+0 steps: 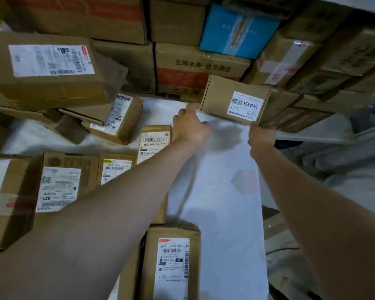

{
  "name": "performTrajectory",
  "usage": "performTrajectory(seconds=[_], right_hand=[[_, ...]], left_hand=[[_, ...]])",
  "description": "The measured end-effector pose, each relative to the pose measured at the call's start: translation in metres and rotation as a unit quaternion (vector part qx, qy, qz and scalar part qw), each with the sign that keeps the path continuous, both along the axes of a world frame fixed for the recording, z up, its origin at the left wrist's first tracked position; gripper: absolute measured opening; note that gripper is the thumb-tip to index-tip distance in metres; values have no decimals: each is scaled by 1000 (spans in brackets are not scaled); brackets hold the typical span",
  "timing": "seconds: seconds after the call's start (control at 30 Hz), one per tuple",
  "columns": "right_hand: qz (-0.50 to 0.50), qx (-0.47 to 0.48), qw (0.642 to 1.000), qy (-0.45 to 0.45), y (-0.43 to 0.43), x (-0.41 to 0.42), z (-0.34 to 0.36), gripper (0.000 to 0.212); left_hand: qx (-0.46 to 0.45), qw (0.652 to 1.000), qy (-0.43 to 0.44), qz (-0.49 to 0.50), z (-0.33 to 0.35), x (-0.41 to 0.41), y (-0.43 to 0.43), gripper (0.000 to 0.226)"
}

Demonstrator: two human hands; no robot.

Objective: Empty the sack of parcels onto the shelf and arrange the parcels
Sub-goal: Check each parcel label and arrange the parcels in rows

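Note:
A small brown cardboard parcel [223,96] with a white barcode label hangs tilted above the white shelf surface [221,191], against the stacked boxes at the back. My left hand [189,126] touches its lower left corner with the thumb up. My right hand [261,135] grips its lower right corner from beneath. Several labelled parcels lie on the left of the shelf, among them one [154,141] by my left wrist and one [171,263] near the front. No sack is in view.
Large cartons [178,72] and a blue box [238,31] form a wall at the back. A big labelled box [50,68] tops a loose pile at the left. The shelf's right edge [263,191] drops to grey floor clutter.

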State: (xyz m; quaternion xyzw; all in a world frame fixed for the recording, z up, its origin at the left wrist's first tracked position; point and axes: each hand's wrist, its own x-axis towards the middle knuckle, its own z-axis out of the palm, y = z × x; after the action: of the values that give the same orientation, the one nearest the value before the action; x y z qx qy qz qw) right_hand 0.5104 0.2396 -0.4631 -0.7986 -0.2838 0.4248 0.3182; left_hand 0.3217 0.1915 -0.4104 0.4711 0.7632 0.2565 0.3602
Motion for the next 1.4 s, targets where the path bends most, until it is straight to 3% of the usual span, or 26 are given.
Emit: performTrajectory(seconds=[0.17, 0.3, 0.4, 0.5, 0.7, 0.83, 0.9, 1.0, 1.1, 1.23, 1.3, 1.4], right_hand=[[31, -31, 999, -21, 43, 13, -18, 66], [90, -40, 994, -43, 40, 14, -37, 55], [112, -46, 992, -27, 40, 17, -50, 81], [90, -11, 995, 32, 34, 4, -31, 58], [94, 50, 990, 88, 33, -2, -34, 56], [122, -37, 987, 98, 14, -7, -30, 77], [165, -59, 984, 12, 6, -13, -25, 76], [242, -36, 963, -111, 14, -18, -18, 76], [277, -42, 958, -65, 27, -22, -20, 78], [298, -72, 947, -97, 21, -27, -25, 65], [306, -77, 946, -77, 6, -23, -23, 57], [287, -99, 953, -25, -18, -12, -24, 40]], left_hand=[[-46, 998, -31, 33, -29, 14, 21, 58], [-63, 997, -20, 47, -44, 17, 26, 59], [-70, 997, -10, 35, -45, 23, 33, 63], [-71, 996, 2, 52, -45, 21, 52, 76], [-123, 971, -152, 135, -53, 7, 82, 89], [-130, 982, -118, 65, -52, 27, 65, 68], [-154, 984, -61, 70, -49, 37, 51, 73], [-179, 980, 44, 81, -51, 42, 36, 59], [-200, 979, 8, 43, -60, 37, 39, 53], [-139, 983, -70, 100, -45, 35, 32, 43], [-155, 981, -71, 96, -40, 38, 26, 53], [-212, 977, 5, 35, -25, 50, 11, 64]])
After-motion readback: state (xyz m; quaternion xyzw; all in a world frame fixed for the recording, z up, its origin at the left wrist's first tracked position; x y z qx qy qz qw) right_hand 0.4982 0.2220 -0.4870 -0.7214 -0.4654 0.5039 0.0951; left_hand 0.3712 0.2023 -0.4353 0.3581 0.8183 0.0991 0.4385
